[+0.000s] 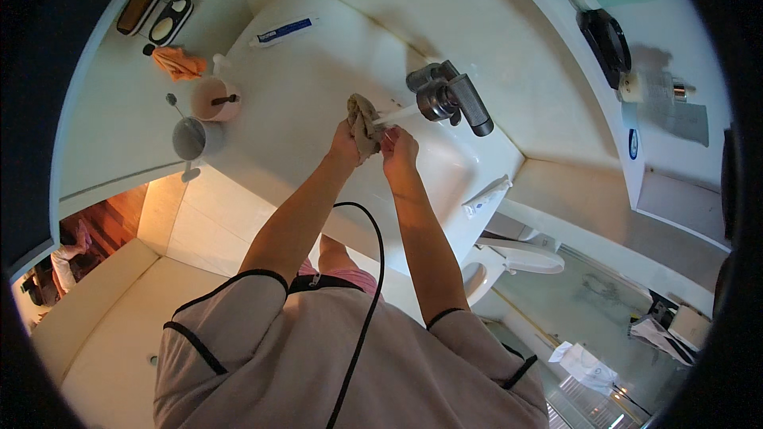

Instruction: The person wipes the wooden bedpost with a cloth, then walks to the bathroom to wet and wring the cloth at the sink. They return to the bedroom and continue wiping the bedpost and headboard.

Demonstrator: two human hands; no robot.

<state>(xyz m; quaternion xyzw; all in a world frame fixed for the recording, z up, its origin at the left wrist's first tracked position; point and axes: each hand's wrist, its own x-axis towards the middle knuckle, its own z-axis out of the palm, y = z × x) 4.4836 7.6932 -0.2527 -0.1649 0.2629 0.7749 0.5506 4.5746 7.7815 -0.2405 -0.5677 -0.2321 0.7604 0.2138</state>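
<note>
Water runs from the dark metal faucet onto a brown-grey cloth above the white washbasin. My left hand grips the cloth from its lower left side. My right hand is at the cloth's right edge, beside the stream, with its fingers bent; whether it pinches the cloth is not clear. A toothpaste tube lies on the basin's back left part, and another white tube lies near its right edge.
At the left stand a pink cup and a grey cup, near an orange cloth. A shelf with bottles is at the upper right. A toilet stands at the lower right. A black cable hangs before my torso.
</note>
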